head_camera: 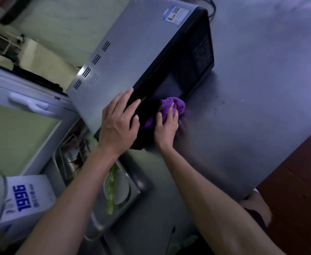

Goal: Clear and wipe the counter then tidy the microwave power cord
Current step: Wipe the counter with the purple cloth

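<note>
Silver-and-black microwave (132,52) on steel counter (252,89), bunched purple cloth (176,105) at its base, black cord (212,8) behind

Pretty dim and bluish overall, soft motion blur everywhere, wide-angle warping at the edges, small glare patch left of the fingertips.
</note>
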A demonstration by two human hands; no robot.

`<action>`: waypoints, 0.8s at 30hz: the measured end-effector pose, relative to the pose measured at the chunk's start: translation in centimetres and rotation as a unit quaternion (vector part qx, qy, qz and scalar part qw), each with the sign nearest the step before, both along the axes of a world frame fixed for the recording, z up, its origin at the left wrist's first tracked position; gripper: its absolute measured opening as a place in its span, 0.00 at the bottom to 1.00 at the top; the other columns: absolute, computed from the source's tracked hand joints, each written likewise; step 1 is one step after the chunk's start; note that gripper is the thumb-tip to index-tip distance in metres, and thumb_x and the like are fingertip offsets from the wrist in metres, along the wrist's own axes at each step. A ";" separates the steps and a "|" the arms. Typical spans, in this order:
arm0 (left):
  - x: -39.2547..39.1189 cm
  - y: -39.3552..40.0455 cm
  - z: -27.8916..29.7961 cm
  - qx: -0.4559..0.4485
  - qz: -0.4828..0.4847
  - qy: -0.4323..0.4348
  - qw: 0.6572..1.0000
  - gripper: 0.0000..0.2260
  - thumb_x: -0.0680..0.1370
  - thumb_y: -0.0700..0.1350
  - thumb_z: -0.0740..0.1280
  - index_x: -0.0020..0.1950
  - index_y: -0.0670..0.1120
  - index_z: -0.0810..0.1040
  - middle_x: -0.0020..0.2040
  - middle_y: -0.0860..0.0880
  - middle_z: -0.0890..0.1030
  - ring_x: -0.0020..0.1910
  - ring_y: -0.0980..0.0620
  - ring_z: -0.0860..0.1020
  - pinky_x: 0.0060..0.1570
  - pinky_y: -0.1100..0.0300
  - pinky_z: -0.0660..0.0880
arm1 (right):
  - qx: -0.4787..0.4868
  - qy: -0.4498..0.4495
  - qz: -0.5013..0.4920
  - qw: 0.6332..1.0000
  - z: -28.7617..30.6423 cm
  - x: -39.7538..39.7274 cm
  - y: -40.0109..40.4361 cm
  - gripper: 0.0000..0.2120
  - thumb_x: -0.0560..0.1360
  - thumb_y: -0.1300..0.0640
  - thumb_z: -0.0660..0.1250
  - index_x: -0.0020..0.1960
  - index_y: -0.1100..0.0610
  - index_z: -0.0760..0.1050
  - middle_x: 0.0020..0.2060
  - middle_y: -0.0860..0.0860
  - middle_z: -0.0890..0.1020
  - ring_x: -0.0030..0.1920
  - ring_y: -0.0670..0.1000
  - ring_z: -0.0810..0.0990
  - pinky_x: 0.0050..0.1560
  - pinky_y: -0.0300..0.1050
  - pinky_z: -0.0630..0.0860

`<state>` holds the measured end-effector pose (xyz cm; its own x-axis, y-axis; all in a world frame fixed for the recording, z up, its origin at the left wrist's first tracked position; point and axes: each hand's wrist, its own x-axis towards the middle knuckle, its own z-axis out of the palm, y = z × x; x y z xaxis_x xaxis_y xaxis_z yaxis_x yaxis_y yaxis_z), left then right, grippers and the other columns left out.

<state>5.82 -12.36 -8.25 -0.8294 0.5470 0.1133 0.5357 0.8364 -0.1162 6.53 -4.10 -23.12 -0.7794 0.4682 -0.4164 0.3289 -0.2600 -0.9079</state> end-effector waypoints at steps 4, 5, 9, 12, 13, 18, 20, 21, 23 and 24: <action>3.2 -4.7 -0.7 0.007 0.016 0.005 1.000 0.20 0.79 0.42 0.63 0.72 0.44 0.73 0.79 0.46 0.62 0.77 0.46 0.60 0.74 0.50 0.60 | -0.001 0.030 0.021 0.999 -0.3 3.4 -5.0 0.25 0.79 0.50 0.65 0.75 0.52 0.68 0.73 0.56 0.68 0.71 0.57 0.67 0.73 0.49 0.62; 3.9 -5.6 -0.8 0.017 0.017 0.004 1.000 0.20 0.79 0.41 0.63 0.72 0.44 0.73 0.79 0.45 0.62 0.77 0.46 0.60 0.75 0.50 0.59 | -0.002 0.045 0.027 0.999 -0.5 4.2 -5.7 0.23 0.77 0.50 0.66 0.71 0.52 0.72 0.69 0.54 0.72 0.68 0.54 0.71 0.70 0.47 0.66; 5.9 -7.6 -1.1 0.043 0.013 0.005 0.999 0.19 0.79 0.40 0.63 0.71 0.42 0.74 0.78 0.43 0.63 0.78 0.45 0.60 0.75 0.47 0.61 | 0.003 0.077 0.088 0.993 -1.1 7.0 -5.6 0.13 0.75 0.52 0.69 0.59 0.47 0.80 0.53 0.45 0.83 0.54 0.46 0.80 0.61 0.51 0.75; 6.9 -8.2 -1.5 0.054 0.008 0.024 0.998 0.18 0.79 0.40 0.63 0.69 0.41 0.76 0.77 0.42 0.66 0.78 0.44 0.61 0.73 0.45 0.62 | 0.030 0.085 0.143 0.986 -1.0 7.9 -3.6 0.11 0.75 0.52 0.70 0.57 0.46 0.81 0.47 0.43 0.84 0.49 0.46 0.81 0.55 0.52 0.79; 7.3 -8.2 -1.9 0.058 0.007 0.035 0.998 0.18 0.79 0.40 0.63 0.68 0.41 0.77 0.76 0.42 0.67 0.77 0.44 0.62 0.73 0.44 0.63 | 0.047 0.088 0.157 0.983 -0.9 8.2 -2.8 0.10 0.75 0.53 0.71 0.56 0.47 0.81 0.47 0.43 0.84 0.48 0.46 0.81 0.54 0.51 0.79; 9.7 -7.8 -4.9 0.113 0.007 0.042 0.993 0.16 0.77 0.37 0.65 0.64 0.40 0.79 0.73 0.41 0.72 0.75 0.41 0.66 0.72 0.40 0.63 | 0.199 0.097 0.255 0.941 -0.8 9.4 2.0 0.09 0.74 0.53 0.71 0.54 0.49 0.81 0.52 0.46 0.80 0.50 0.45 0.77 0.53 0.45 0.74; 10.7 -7.6 -6.7 0.141 0.033 0.027 0.989 0.16 0.77 0.37 0.66 0.64 0.40 0.80 0.71 0.41 0.73 0.74 0.41 0.67 0.71 0.42 0.65 | 0.259 0.073 0.288 0.919 -1.3 10.0 3.8 0.20 0.73 0.50 0.73 0.65 0.48 0.78 0.63 0.49 0.78 0.60 0.50 0.76 0.63 0.44 0.72; 11.2 -7.5 -7.7 0.155 0.052 0.016 0.986 0.15 0.77 0.37 0.66 0.64 0.40 0.80 0.71 0.41 0.74 0.73 0.41 0.68 0.70 0.42 0.66 | 0.290 0.067 0.299 0.907 -1.7 10.3 4.5 0.23 0.73 0.49 0.74 0.67 0.48 0.77 0.65 0.50 0.76 0.62 0.53 0.75 0.65 0.47 0.71; 12.4 -7.0 -9.6 0.176 0.087 -0.017 0.980 0.16 0.77 0.37 0.67 0.64 0.40 0.80 0.70 0.42 0.75 0.73 0.42 0.69 0.70 0.44 0.67 | 0.342 0.055 0.330 0.878 -2.4 10.6 5.6 0.25 0.73 0.45 0.73 0.69 0.46 0.75 0.67 0.51 0.75 0.63 0.57 0.73 0.65 0.54 0.71; 13.0 -6.7 -10.5 0.180 0.100 -0.035 0.978 0.16 0.77 0.37 0.66 0.64 0.40 0.79 0.69 0.42 0.75 0.73 0.42 0.69 0.71 0.45 0.66 | 0.365 0.038 0.356 0.859 -2.7 10.7 6.0 0.26 0.74 0.44 0.72 0.70 0.46 0.74 0.68 0.52 0.74 0.64 0.58 0.71 0.65 0.55 0.70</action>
<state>18.77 -19.05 -18.75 -0.9282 0.3087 0.2078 0.3538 0.9052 0.2354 17.22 1.94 -25.86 -0.9885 -0.0250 -0.1492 0.1003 0.6301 -0.7700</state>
